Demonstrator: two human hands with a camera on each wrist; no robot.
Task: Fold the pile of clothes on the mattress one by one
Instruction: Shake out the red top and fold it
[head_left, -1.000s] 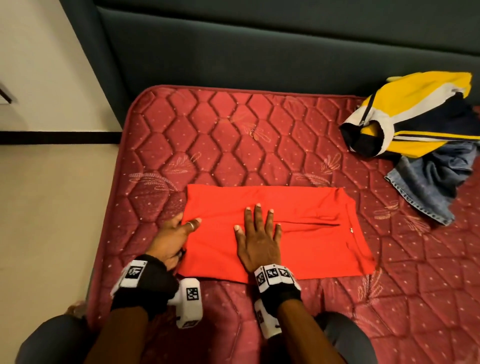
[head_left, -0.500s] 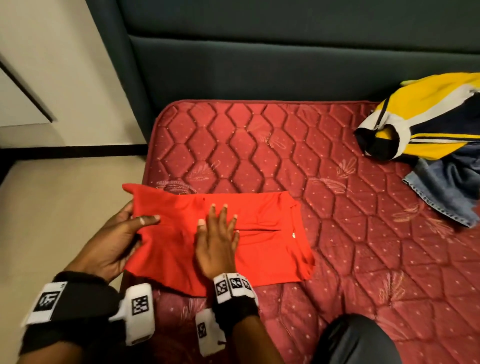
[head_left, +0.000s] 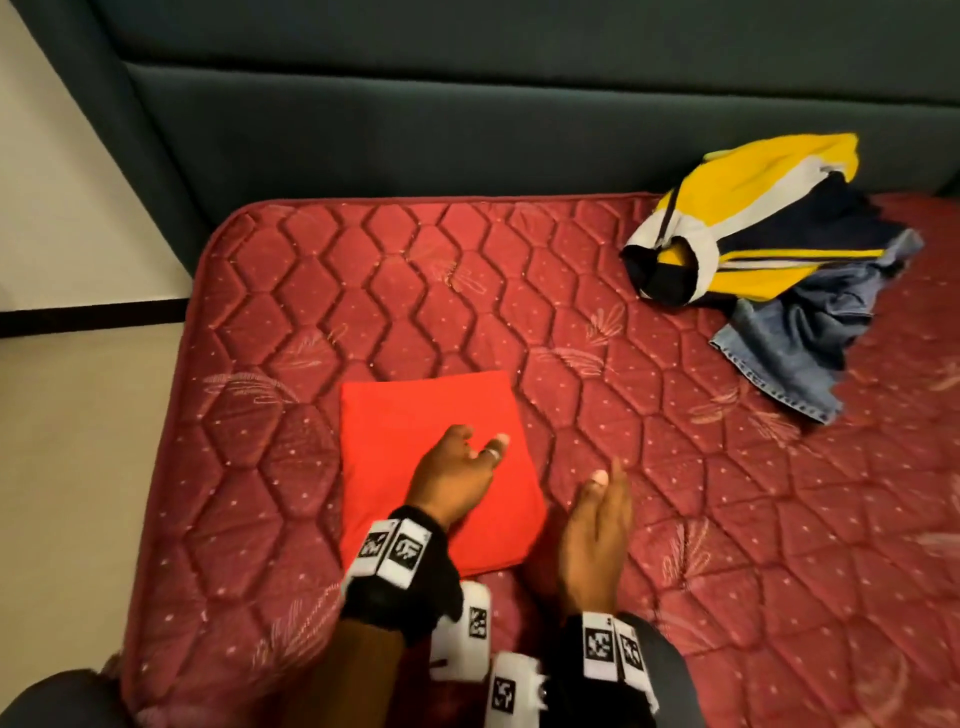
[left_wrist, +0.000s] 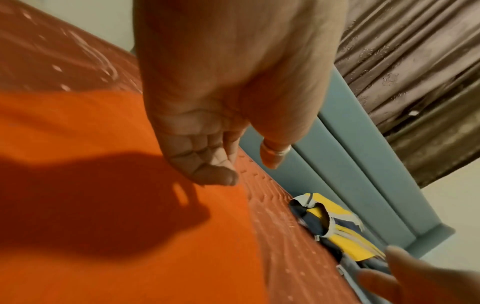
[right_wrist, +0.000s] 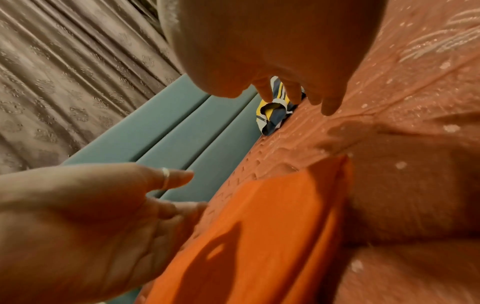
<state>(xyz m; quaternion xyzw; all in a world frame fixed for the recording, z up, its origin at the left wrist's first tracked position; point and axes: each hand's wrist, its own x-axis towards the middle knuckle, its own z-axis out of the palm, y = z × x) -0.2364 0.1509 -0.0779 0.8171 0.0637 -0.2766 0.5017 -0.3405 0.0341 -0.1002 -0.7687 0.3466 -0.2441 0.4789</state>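
Note:
The red garment lies folded into a compact rectangle on the maroon quilted mattress. My left hand hovers over its right half with fingers loosely curled, holding nothing; the left wrist view shows the left hand just above the cloth. Just past the garment's right edge, my right hand rests edge-on on the mattress with straight fingers. The unfolded pile sits at the far right: a yellow, navy and white jacket on top of blue jeans.
A dark teal padded headboard runs along the mattress's far side. Left of the mattress edge is beige floor. Bare mattress lies between the red garment and the pile. A knee shows at the bottom left.
The left hand carried the garment's left end over to the right, halving its width, then let go. The right hand slid off the cloth onto the mattress at the right.

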